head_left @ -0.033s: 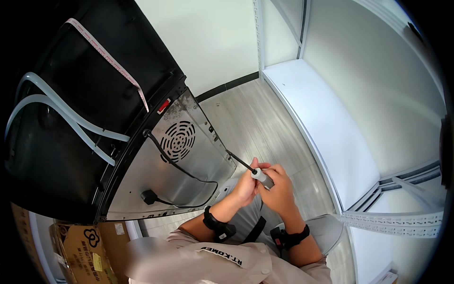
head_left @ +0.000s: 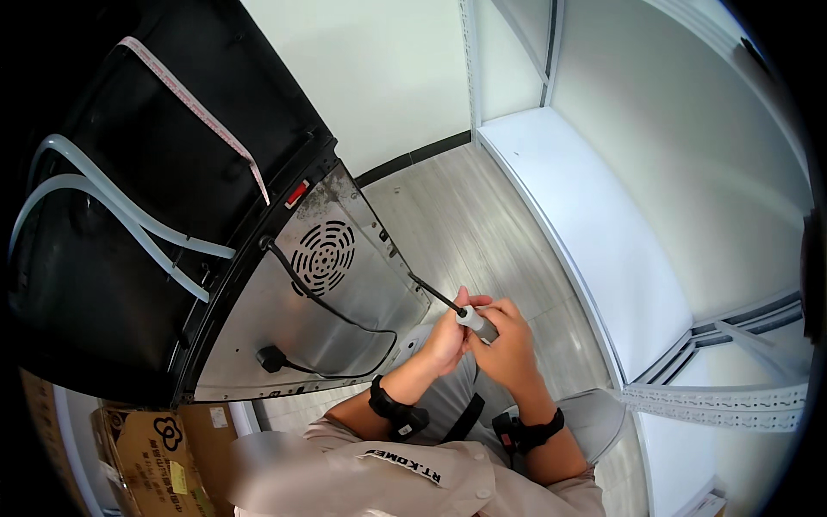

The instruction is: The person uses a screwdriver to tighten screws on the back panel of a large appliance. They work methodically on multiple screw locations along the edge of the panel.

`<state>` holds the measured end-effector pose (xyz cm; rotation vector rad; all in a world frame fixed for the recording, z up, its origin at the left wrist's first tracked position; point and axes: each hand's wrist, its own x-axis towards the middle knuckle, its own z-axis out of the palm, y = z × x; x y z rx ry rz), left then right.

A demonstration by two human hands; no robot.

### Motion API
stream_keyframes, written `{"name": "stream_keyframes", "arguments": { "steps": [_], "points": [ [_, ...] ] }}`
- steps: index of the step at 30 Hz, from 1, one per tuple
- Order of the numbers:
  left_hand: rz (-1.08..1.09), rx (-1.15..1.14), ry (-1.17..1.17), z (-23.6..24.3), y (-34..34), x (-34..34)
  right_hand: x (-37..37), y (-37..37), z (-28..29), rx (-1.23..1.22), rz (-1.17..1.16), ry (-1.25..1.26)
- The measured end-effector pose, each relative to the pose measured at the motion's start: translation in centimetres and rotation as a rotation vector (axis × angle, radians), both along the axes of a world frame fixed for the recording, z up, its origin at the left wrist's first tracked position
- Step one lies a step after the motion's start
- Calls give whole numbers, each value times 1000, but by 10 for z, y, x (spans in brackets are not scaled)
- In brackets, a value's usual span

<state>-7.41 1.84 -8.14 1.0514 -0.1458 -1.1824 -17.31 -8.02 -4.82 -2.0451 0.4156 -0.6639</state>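
Grey-handled screwdriver sits in both hands, its thin dark shaft running up and away from the grip, tip at or touching the lower corner edge of the bare metal back panel of a tilted black appliance; contact itself too small to confirm. Left hand wraps the near part of the handle, fingers curled shut around it. Right hand closes over the handle end from the other side, also fully curled, no gap visible. Step in hand looks like working a fastener at the panel's edge. Next move likely calls for keeping the shaft in line with the fastener while turning. Beyond the grip: round vent grille, black power cord looping across the panel, wood-look floor.
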Motion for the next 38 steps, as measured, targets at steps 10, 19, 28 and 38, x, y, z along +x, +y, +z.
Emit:
{"name": "stream_keyframes", "arguments": {
  "steps": [10, 19, 28, 38],
  "points": [
    [16, 21, -4, 14, 5, -3, 7, 2, 2, 83, 11, 59],
    [69, 1, 162, 0, 12, 4, 9, 2, -1, 73, 4, 106],
    [8, -108, 340, 1, 11, 6, 9, -6, -8, 219, -37, -29],
    [-87, -285, 575, 2, 7, 10, 6, -11, -2, 354, -56, -119]
  ]
}}
